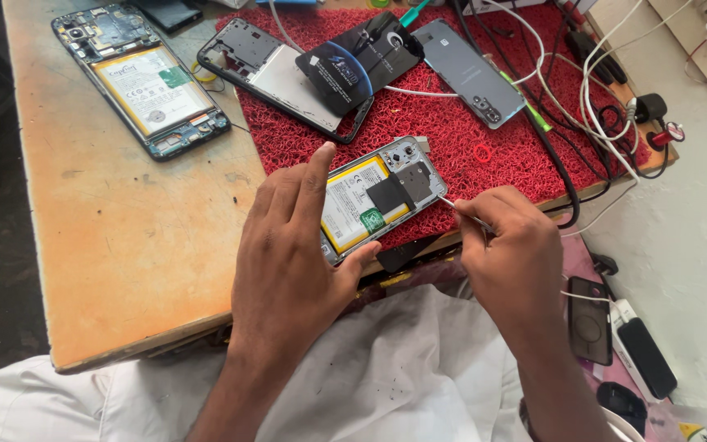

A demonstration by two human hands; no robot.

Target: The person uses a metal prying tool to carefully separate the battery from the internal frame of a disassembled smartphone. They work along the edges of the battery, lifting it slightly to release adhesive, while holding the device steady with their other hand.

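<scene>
Your left hand (288, 254) steadies the opened phone (378, 196) on the near edge of the red mat (452, 123), forefinger laid along its left side and thumb hooked under its lower corner; the grip is clamped on the phone's frame. The phone lies back-off, face down, its yellow-labelled battery (352, 205) showing, with a black patch and a grey cover plate beside the camera cluster at the upper end.

Your right hand (509, 254) is pinched shut on a thin metal tool (458, 208); its tip touches the phone's right edge, just beside the grey plate. Whether it is tweezers or a fine driver, you cannot tell from here.

By the look of it you are working at the plate near the camera, loosening or lifting a small part; the next move seems to call for a light, steady tip and a firm hold from the left hand, since the phone sits close to the table (124, 245) edge, above your lap.

Further back lie a second opened phone (142, 78) on the bare table, and a black frame (284, 74) and a grey back cover (468, 72) on the mat; white and black cables (607, 98) tangle at the right.
</scene>
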